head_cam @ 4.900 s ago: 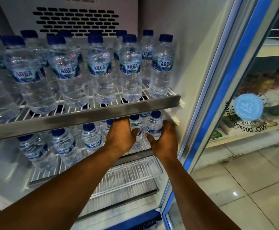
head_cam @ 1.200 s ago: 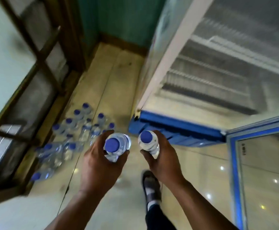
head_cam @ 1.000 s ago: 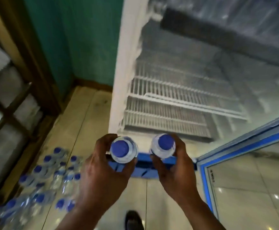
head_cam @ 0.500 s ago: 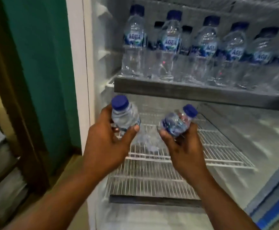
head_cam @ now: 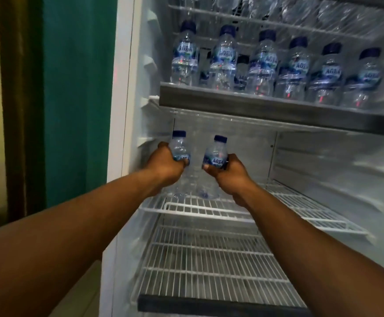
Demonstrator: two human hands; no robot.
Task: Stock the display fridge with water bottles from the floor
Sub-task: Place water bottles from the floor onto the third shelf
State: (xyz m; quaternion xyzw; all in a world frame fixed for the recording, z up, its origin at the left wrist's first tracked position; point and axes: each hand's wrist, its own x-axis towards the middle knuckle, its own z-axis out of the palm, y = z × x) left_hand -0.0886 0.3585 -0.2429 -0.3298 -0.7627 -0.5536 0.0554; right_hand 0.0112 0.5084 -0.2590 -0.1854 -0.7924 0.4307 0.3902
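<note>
Both my arms reach into the open display fridge. My left hand [head_cam: 164,164] grips a clear water bottle [head_cam: 180,145] with a blue cap, held upright near the fridge's left wall. My right hand [head_cam: 228,171] grips a second water bottle [head_cam: 216,152], tilted slightly right. The bases of both bottles sit at or just above the back left of a white wire shelf [head_cam: 209,210]; contact is unclear. Beyond the two bottles I see only bare wire on that shelf.
The shelf above, behind a grey front rail [head_cam: 266,108], carries several upright Aqua bottles [head_cam: 264,65]. More bottles stand on the top shelf. A lower wire shelf [head_cam: 209,266] lies beneath my arms. A green wall [head_cam: 79,99] and a brown frame [head_cam: 15,106] are left of the fridge.
I have turned from the floor bottles to the fridge. Both hands have pushed deeper in, lowering the two bottles upright toward the back left of the wire shelf.
</note>
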